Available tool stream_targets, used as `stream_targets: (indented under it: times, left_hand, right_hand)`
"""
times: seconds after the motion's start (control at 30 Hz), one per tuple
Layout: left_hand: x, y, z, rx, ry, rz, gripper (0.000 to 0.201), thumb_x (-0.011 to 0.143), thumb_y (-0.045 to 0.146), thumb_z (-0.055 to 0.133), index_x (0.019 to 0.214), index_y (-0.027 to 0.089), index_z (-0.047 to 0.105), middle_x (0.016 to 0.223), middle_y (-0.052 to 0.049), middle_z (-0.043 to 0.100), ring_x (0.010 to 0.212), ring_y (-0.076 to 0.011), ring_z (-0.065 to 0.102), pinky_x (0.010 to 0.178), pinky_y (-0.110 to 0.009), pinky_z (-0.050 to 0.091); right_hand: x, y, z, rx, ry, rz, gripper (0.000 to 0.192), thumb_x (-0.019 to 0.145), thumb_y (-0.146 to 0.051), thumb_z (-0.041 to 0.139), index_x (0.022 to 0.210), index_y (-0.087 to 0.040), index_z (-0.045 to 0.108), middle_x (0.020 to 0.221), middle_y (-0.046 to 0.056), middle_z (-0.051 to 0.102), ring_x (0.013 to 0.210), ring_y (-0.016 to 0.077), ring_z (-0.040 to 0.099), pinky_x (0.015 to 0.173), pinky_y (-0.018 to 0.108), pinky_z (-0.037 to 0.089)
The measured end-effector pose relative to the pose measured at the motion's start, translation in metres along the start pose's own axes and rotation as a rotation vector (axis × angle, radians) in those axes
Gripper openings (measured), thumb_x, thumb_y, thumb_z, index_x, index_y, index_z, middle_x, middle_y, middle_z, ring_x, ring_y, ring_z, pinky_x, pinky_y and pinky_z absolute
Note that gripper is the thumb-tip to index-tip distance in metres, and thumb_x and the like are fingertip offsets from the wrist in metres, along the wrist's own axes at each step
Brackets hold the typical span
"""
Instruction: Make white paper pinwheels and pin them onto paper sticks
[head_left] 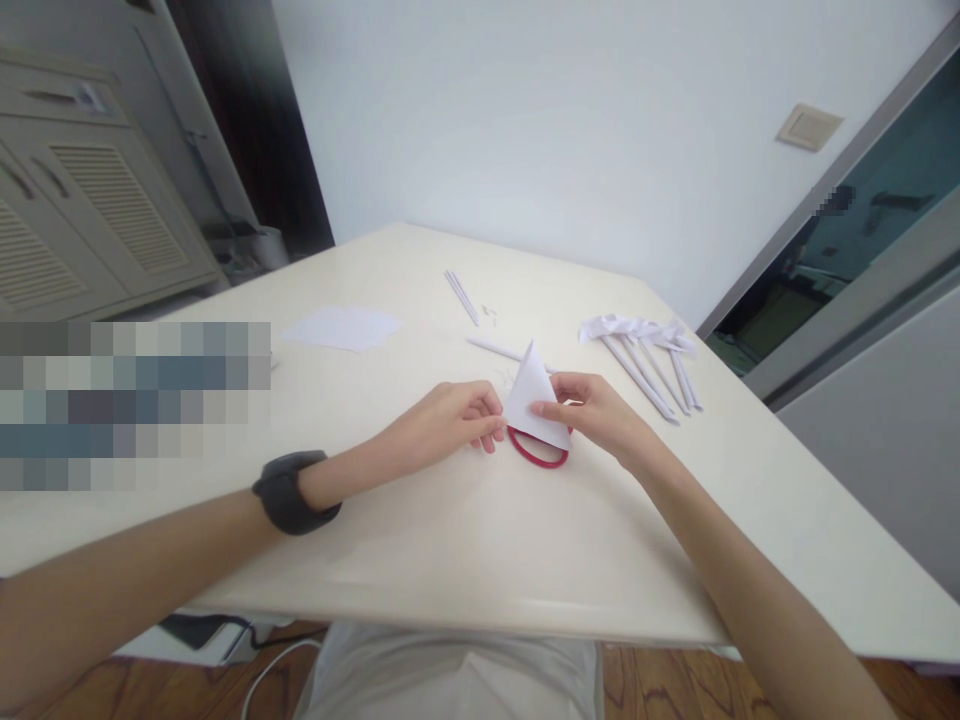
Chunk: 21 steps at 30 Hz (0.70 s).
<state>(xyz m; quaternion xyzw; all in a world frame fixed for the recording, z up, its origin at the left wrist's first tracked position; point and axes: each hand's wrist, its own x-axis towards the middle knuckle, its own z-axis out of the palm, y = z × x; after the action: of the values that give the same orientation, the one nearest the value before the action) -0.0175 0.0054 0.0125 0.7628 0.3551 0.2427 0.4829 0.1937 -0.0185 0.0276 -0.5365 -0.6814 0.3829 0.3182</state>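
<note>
Both arms reach over the table (450, 540). On the left wrist sits a black band (289, 492). Left hand (442, 420) and right hand (592, 405) each pinch the white folded paper (534, 400), above a red ring (536, 452). Paper sticks (649, 360) lie far right.

Bare table (450, 540) lies open near the body (paper stems (652, 365) crowd the far right, a sheet (343, 327) far left).

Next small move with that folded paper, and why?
Probably press the fold flat. Both hands, left hand and right hand, pinch the white folded paper by its lower edges, and it stands up as a triangle above the red band on the table, not yet flat.
</note>
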Motion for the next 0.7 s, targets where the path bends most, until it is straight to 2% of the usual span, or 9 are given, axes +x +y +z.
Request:
stream_targets:
  times: [0.17,0.37,0.53,0.7]
  left_hand:
    - [0.002,-0.001,-0.003,0.066,0.026,-0.004,0.011,0.079,0.028,0.051,0.077,0.018,0.052,0.075,-0.002,0.068,0.067,-0.0144,0.065,0.063,-0.025,0.048]
    - [0.004,-0.006,-0.003,0.057,0.049,-0.029,0.008,0.078,0.026,0.051,0.076,0.018,0.052,0.074,-0.002,0.068,0.066,-0.0141,0.065,0.061,-0.025,0.049]
    - [0.004,-0.007,-0.006,0.014,0.001,-0.067,0.008,0.077,0.025,0.052,0.075,0.018,0.053,0.069,-0.001,0.067,0.063,-0.0138,0.065,0.060,-0.025,0.048]
    - [0.004,-0.008,-0.007,-0.079,-0.076,-0.094,0.005,0.075,0.022,0.053,0.075,0.017,0.053,0.071,-0.003,0.067,0.065,-0.0140,0.065,0.062,-0.025,0.049]
  right_hand:
    - [0.002,0.001,-0.005,0.032,0.017,0.019,0.021,0.072,-0.038,0.061,0.072,-0.017,0.060,0.072,0.000,0.057,0.062,0.0118,0.051,0.056,0.024,0.042]
    - [0.006,0.008,-0.006,0.023,0.048,0.044,0.023,0.070,-0.040,0.064,0.067,-0.017,0.059,0.067,-0.001,0.056,0.058,0.0111,0.050,0.054,0.024,0.040]
    - [0.006,0.009,-0.005,0.046,0.001,0.145,0.028,0.070,-0.044,0.065,0.062,-0.018,0.057,0.060,0.000,0.054,0.057,0.0120,0.050,0.051,0.023,0.037]
    - [0.004,0.000,-0.008,0.101,-0.079,0.261,0.030,0.071,-0.046,0.064,0.060,-0.018,0.059,0.066,0.002,0.059,0.061,0.0133,0.054,0.055,0.024,0.041]
